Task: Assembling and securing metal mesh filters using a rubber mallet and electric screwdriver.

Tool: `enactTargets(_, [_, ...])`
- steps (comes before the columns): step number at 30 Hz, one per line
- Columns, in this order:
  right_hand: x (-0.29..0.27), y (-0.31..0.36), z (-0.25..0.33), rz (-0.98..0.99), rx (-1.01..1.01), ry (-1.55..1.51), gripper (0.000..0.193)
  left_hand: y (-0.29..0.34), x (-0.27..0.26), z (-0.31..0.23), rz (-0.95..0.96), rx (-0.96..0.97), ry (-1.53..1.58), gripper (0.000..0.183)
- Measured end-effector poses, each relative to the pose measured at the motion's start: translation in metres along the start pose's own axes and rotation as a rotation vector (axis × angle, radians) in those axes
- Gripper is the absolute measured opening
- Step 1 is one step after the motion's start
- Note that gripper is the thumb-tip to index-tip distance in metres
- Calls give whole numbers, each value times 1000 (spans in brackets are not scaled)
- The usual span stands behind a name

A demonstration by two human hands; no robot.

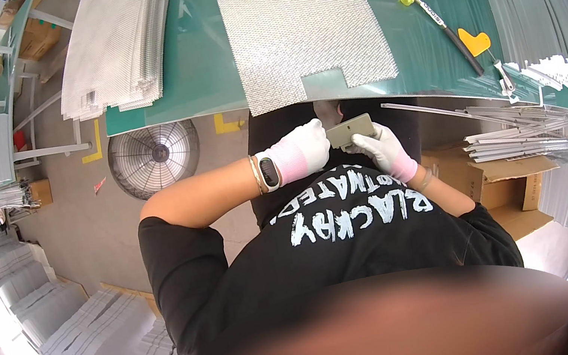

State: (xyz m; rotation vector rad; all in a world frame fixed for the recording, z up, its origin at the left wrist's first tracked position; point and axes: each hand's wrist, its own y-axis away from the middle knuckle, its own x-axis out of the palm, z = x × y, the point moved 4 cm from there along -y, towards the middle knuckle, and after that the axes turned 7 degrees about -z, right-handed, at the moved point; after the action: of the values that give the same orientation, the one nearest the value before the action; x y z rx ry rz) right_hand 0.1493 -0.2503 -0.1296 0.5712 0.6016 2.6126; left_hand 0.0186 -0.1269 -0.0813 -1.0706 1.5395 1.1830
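Here, your right hand (pixel 387 150) grasps the flat grey-green slab (pixel 352 130) on the table's (pixel 202 55) near side; your curled left hand's (pixel 303 150) grip is unclear. Probably light, stiff, slick: pinch its edges.

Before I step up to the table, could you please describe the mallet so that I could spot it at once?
On the green table, look to the right of the single mesh sheet. There the mallet lies slanted, its head toward the table's far side. Unlike the flat yellow piece beside it, it has a long, dark-ended handle and a partly yellow head.
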Motion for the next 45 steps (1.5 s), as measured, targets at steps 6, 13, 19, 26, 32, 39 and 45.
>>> enactTargets(6, [2,-4,0,13,33,-43,25,1,3,2,34,17,-45,17])
enactTargets(13, [-2,-8,-4,7,34,-66,28,0,-16,20,-69,-108,-2,31])
enactTargets(19, [0,-13,-3,-1,20,-335,32,24,53,50,-785,-871,2006,53])
enactTargets(26, [15,-24,5,85,-40,-376,34,18,54,32,-1280,-800,2048,46])
enactTargets(32, [28,-26,-5,85,21,-374,33,26,52,9,-1219,-875,2078,43])
enactTargets(39, [30,-22,-7,53,-35,-288,27,32,74,9,-1246,-753,1866,32])
enactTargets(45, [35,-16,-23,30,12,-268,27,32,51,4,-1313,-837,1752,35])
